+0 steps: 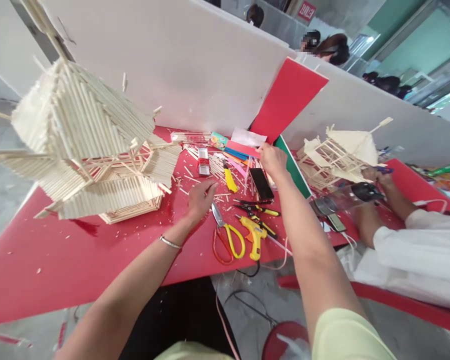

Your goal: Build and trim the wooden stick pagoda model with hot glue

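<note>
Right hand (273,159) at the right end of a red strip (243,149); the fingertips are partly hidden, so whether they pinch it cannot be told. A light hold on the edge, lifted straight, would likely spare the blue strips (235,156) just beside it. The strip is narrow and plain, lying beyond the black phone (261,183), its left end by a patterned packet (218,141). Left hand (202,199), fingers loosely curled, apparently empty, near the scissors (218,217).
</note>
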`<state>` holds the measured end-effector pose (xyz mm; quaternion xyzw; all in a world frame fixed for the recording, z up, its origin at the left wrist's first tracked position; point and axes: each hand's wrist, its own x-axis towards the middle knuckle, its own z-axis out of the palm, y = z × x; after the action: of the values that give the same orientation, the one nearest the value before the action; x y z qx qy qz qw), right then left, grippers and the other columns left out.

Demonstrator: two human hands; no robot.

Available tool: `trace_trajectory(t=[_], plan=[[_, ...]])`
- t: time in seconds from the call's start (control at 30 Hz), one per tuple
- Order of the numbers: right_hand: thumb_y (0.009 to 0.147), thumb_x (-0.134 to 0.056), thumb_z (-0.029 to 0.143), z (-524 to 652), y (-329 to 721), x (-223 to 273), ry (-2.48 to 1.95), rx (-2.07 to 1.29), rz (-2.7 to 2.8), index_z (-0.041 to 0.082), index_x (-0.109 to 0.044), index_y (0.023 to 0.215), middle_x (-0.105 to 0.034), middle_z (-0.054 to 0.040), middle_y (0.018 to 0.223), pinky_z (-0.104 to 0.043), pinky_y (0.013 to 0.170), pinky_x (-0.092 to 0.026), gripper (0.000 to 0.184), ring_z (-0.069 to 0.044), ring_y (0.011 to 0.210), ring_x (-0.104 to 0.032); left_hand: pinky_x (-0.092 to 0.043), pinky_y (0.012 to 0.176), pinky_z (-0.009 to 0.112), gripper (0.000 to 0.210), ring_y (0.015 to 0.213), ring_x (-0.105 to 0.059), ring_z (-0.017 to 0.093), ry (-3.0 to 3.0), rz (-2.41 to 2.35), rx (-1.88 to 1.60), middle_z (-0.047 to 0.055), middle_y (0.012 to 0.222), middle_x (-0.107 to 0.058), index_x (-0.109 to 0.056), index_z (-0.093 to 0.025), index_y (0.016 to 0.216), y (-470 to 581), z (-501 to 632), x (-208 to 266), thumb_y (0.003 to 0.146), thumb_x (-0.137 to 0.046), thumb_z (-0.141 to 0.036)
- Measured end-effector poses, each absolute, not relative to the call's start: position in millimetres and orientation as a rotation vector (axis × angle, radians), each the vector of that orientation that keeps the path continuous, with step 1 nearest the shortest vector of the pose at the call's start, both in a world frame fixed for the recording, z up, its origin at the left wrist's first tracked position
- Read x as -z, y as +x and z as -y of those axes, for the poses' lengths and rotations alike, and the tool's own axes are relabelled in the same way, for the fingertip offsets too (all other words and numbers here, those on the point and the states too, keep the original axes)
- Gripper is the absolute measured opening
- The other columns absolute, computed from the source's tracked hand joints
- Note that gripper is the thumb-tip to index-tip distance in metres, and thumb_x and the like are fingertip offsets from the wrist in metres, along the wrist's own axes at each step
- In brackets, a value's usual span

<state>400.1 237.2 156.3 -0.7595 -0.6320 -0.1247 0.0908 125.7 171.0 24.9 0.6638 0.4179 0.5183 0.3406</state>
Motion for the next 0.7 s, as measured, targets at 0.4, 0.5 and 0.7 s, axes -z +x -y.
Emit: trace_trajectory(t=[0.4, 0.5, 0.7], plan=[[0.100, -0.063, 0.047, 15, 262, -118, -1.505, -0.474, 1.881, 0.025, -0.077, 0.101, -0.081, -0.0039, 0.100, -0.032, 0.084, -0.052, 0.026, -0.022, 0.091, -0.074, -0.036, 0.044, 0.022, 0.051, 0.043, -0.049, 0.008, 0.843, -0.825, -1.255, 0.001, 0.051, -0.060, -0.071, -0.013, 0.067, 64, -15, -54, 0.075, -0.087, -0.060], [0.092, -0.072, 0.051, 37, 230, -81, -1.502, -0.665, 1.649, 0.025, -0.078, 0.110, -0.081, -0.0048, 0.100, -0.033, 0.077, -0.056, 0.032, -0.021, 0.082, -0.074, -0.036, 0.042, 0.021, 0.048, 0.043, -0.051, 0.008, 0.729, -0.973, -1.332, 0.001, 0.052, -0.061, -0.072, -0.014, 0.065, 23, 12, -38, 0.069, -0.092, -0.058], [0.094, -0.066, 0.054, 48, 177, -42, -1.463, -0.845, 1.422, 0.026, -0.079, 0.100, -0.079, -0.0021, 0.092, -0.033, 0.073, -0.057, 0.031, -0.019, 0.068, -0.071, -0.034, 0.044, 0.027, 0.066, 0.038, -0.043, 0.010, 1.285, -1.421, -1.225, 0.000, 0.040, -0.048, -0.061, -0.019, 0.048, -54, 60, -45, 0.092, -0.067, -0.069]])
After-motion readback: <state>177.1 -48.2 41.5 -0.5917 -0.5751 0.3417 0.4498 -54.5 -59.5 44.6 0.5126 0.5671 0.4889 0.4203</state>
